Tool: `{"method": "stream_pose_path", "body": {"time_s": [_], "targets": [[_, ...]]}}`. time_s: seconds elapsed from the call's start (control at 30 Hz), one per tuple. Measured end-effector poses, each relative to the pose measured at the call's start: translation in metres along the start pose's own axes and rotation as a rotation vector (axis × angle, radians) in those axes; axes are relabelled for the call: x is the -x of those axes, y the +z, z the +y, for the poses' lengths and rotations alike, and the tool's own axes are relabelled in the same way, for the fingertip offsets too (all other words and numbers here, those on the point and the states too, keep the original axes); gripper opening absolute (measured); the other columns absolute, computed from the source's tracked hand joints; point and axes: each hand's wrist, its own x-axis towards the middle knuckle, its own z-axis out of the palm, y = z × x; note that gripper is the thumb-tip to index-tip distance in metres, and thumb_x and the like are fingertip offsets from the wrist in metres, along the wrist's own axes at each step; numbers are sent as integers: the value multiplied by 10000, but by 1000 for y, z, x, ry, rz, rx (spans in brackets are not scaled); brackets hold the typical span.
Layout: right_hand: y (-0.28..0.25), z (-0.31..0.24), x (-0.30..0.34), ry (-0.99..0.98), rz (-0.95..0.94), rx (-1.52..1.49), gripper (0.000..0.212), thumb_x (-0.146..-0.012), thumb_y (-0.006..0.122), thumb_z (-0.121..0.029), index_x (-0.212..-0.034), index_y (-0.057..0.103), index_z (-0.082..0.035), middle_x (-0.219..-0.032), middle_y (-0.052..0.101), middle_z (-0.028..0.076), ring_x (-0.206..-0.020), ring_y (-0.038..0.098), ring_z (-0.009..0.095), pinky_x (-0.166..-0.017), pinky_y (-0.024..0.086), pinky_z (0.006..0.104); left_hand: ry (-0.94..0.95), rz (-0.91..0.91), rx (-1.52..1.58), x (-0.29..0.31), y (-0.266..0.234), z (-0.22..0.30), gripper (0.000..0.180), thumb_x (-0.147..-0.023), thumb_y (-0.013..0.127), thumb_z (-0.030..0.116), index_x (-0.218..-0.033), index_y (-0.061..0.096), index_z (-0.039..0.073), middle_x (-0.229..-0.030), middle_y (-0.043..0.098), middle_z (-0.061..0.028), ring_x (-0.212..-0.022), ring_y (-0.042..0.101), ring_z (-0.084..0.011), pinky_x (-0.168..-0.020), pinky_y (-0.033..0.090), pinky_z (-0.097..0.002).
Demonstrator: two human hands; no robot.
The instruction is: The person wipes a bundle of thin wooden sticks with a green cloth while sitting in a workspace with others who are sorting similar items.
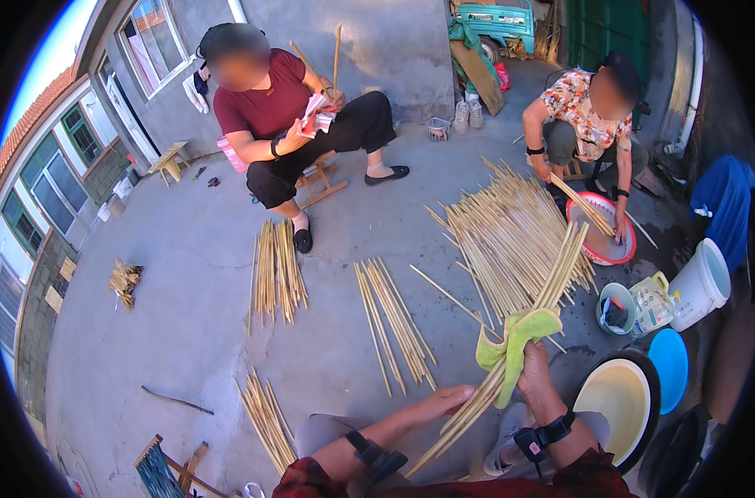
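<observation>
A slanting bundle of thin pale sticks [562, 267] runs across in front of me, its lower ends near my lap. Around its middle wraps a light green cloth [520, 340]. My right hand [533, 370] is closed on that cloth from the right side, pressing it against the sticks. Lower down, my left hand [444, 403] is at the bundle's left side, closed about it, with part of its fingers hidden by the sticks.
Sticks lie in a large spread pile [510, 224] and smaller groups [394, 324]. A co-worker at right dips sticks in a red-rimmed basin [601, 241]; another sits at left holding cloth and sticks. Right of me stand a yellowish-water tub [614, 402], a blue basin [668, 371] and a white bucket [699, 286].
</observation>
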Motion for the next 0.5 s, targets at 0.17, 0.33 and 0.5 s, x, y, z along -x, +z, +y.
{"method": "stream_pose_path", "body": {"time_s": [0.17, 0.33, 0.5], "targets": [[-5, 11, -5, 49, 27, -82, 183, -815, 481, -72, -988, 533, -42, -881, 559, 23, -769, 544, 96, -668, 442, 234, -26, -135, 100, -10, 11, 1, 378, -896, 409, 330, -1132, 409, 35, -876, 552, -72, -766, 567, -137, -692, 479, -275], [1, 17, -11, 27, -61, -95, 203, -810, 489, -59, -1009, 526, -48, -912, 570, 29, -759, 555, 109, -664, 452, 240, -167, 15, 260, -4, 19, -6, 334, -885, 443, 284, -1094, 405, 27, -770, 536, -76, -636, 568, -148, -548, 496, -279], [9, 13, -9, -42, -88, -84, 192, -825, 462, -65, -1003, 526, -36, -922, 572, 39, -771, 564, 116, -684, 461, 250, -143, -1, 220, 0, 21, -5, 300, -881, 448, 291, -1059, 413, 52, -710, 515, -49, -496, 503, -110, -443, 448, -244]]}}
